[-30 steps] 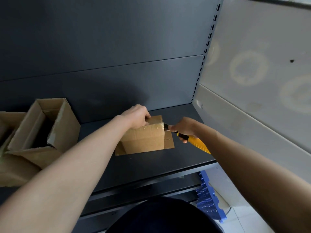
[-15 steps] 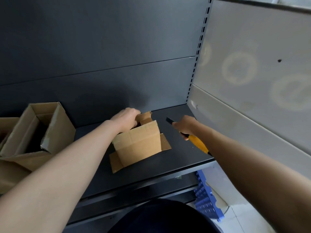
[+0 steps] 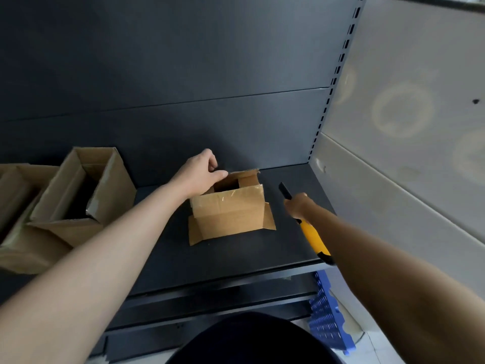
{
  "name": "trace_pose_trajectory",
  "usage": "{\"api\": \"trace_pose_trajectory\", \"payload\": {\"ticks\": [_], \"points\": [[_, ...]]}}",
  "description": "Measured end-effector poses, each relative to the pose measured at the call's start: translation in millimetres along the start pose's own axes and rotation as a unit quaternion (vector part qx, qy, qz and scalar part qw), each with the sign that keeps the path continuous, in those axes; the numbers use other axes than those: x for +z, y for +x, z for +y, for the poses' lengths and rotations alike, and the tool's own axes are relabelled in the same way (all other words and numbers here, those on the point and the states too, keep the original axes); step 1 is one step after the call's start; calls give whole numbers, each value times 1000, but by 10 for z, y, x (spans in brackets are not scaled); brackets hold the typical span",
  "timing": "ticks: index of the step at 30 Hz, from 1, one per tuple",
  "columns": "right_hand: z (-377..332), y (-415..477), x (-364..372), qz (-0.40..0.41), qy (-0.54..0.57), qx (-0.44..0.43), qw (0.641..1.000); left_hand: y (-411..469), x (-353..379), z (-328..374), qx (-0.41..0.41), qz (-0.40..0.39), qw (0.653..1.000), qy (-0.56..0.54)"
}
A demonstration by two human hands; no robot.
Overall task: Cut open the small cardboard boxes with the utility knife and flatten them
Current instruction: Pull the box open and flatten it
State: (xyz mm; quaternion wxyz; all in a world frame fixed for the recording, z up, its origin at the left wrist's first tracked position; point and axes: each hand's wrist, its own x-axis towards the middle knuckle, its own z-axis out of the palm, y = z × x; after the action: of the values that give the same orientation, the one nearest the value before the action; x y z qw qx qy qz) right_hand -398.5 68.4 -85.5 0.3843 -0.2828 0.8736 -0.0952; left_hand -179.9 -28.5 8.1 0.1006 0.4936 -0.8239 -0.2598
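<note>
Two bare hands work at one small brown cardboard box (image 3: 231, 214), which stands near the middle of a dark grey metal shelf (image 3: 236, 261). Box: top open, interior dark, one short flap upright at the far side, clear tape glinting along the near top edge, bottom flaps splayed flat on the shelf at the left and right of its base. Left hand (image 3: 202, 172): at the far left corner of the box top, fingers loosely curled, thumb tip at the edge of the upright flap; whether it actually pinches the flap cannot be told. Right hand (image 3: 299, 206): just right of the box and apart from it, fist wrapped round a yellow-handled utility knife with a black nose (image 3: 313, 237), the nose pointing up and away, the handle running back under the forearm. Larger open cardboard box (image 3: 110, 190): at the left of the shelf, tilted, leaning on more brown cardboard (image 3: 15, 190) at the picture's edge. Blue perforated plastic crate (image 3: 328, 319): on the floor below the shelf's right end. Pale grey wall panel (image 3: 406, 127): right of the shelving's slotted upright (image 3: 333, 88).
</note>
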Motion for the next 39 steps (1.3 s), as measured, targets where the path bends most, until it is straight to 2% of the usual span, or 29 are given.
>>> {"api": "trace_pose_trajectory", "payload": {"ticks": [2, 4, 8, 10, 13, 15, 17, 20, 22, 24, 26, 28, 30, 31, 33, 35, 39], "points": [[24, 81, 108, 18, 21, -2, 1000, -81, 6, -7, 13, 7, 1000, -2], [6, 118, 172, 29, 43, -13, 999, -172, 15, -2, 17, -25, 999, 12], [-24, 177, 254, 32, 35, -45, 998, -282, 63, -25, 43, -62, 991, 113], [-13, 206, 280, 37, 41, -61, 997, -318, 76, -43, 44, -72, 989, 119], [-9, 205, 297, 51, 37, -76, 995, -356, 67, -49, 51, -67, 991, 102], [-41, 210, 252, 90, -17, -74, 993, -360, 38, -41, 61, -56, 991, 105], [-147, 168, 144, 121, -16, -101, 987, -360, 6, -37, 71, -51, 989, 117], [-401, 3, -54, 89, 126, -223, 963, -357, -24, -32, 90, -44, 986, 131], [-578, -202, -177, 18, 200, -269, 942, -354, -24, -37, 109, -33, 982, 147], [-739, -366, -246, -55, 134, -285, 947, -346, -21, -56, 128, -14, 978, 164], [-872, -468, -259, -79, 10, -283, 956, -342, -12, -74, 145, 11, 974, 176], [-951, -496, -224, -14, -98, -256, 962, -330, 7, -92, 164, 32, 969, 183], [-974, -550, -171, 76, -152, -210, 963, -320, 29, -112, 176, 52, 967, 175], [-978, -581, -147, 94, -165, -188, 964, -318, 39, -124, 180, 60, 967, 170], [-995, -612, -109, 74, -157, -154, 973, -319, 67, -161, 183, 63, 967, 166], [-1024, -661, -109, 37, -102, -126, 986, -320, 91, -199, 169, 53, 975, 134], [-1069, -734, -147, -13, -6, -103, 995, -292, 76, -275, 89, 22, 996, 24]]}}
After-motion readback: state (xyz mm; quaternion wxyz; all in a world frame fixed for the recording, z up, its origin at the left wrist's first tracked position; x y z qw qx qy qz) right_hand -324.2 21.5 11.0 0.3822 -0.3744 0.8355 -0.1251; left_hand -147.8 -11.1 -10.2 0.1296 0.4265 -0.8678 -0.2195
